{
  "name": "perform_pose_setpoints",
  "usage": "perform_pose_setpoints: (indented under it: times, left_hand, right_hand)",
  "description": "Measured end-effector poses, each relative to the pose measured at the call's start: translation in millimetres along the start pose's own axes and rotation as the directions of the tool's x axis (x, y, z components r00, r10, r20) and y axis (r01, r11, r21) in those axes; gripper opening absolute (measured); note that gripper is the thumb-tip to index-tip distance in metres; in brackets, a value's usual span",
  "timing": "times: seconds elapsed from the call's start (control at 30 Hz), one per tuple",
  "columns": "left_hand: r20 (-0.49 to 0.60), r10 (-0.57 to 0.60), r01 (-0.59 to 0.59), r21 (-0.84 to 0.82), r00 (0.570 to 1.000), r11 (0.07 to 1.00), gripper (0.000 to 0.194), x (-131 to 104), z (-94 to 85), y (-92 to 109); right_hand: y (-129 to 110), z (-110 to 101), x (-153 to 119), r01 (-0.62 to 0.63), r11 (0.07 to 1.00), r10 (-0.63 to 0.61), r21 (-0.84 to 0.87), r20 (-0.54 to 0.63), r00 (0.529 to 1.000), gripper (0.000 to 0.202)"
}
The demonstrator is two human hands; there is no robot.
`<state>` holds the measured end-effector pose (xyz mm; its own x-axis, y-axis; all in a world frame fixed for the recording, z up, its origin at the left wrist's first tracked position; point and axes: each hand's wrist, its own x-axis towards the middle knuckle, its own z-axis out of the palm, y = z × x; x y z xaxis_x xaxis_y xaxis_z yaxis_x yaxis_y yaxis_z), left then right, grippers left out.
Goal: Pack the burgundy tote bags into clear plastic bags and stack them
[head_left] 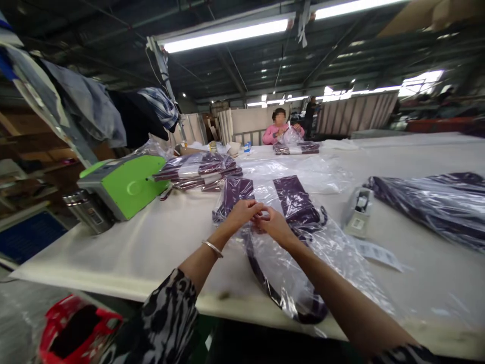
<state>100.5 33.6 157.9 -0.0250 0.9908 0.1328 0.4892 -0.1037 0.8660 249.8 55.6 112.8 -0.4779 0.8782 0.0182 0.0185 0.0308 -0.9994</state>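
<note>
In front of me on the table lies a dark purple bag (293,194) inside a clear plastic bag (333,263). A pale band (267,191) crosses its middle, and its dark strap (261,268) curves toward the table's front edge under the plastic. My left hand (244,212) and my right hand (276,225) meet at the band's near end. Both have their fingers closed in a pinch on the clear plastic, fingertips nearly touching. Whether something small is also between them is hidden.
A tape dispenser (359,210) and a printed sheet (379,254) lie to the right, beside more purple goods in plastic (435,202). Wrapped purple items (200,169), a green machine (129,182) and a steel flask (89,212) stand left. A person in pink (271,134) works across the table (151,253).
</note>
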Motion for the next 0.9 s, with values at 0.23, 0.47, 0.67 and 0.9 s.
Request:
perform_pose_setpoints:
  times: [0.23,0.47,0.67,0.9]
  left_hand:
    - [-0.051,0.092,-0.040,0.628,0.994,0.777,0.031,-14.4,-42.3,-73.5]
    - [0.021,0.073,-0.071,0.606,0.997,0.792,0.032,-42.3,-70.8,-101.0]
    - [-0.012,0.166,-0.126,0.596,0.986,0.793,0.028,-44.9,-77.7,-112.4]
    - [-0.163,-0.021,0.128,0.677,0.986,0.724,0.023,-42.0,-63.6,-108.8]
  right_hand:
    - [34.8,-25.6,30.2,-0.164,0.985,0.157,-0.058,-0.117,0.981,0.010]
    - [27.7,-29.7,41.3,-0.211,0.971,0.210,-0.111,-0.018,0.977,0.005]
    - [29.4,-30.7,53.0,-0.232,0.939,0.241,-0.254,0.006,0.970,0.006]
    - [31.0,-33.3,53.4,-0.310,0.888,0.345,-0.339,0.048,0.937,0.010]
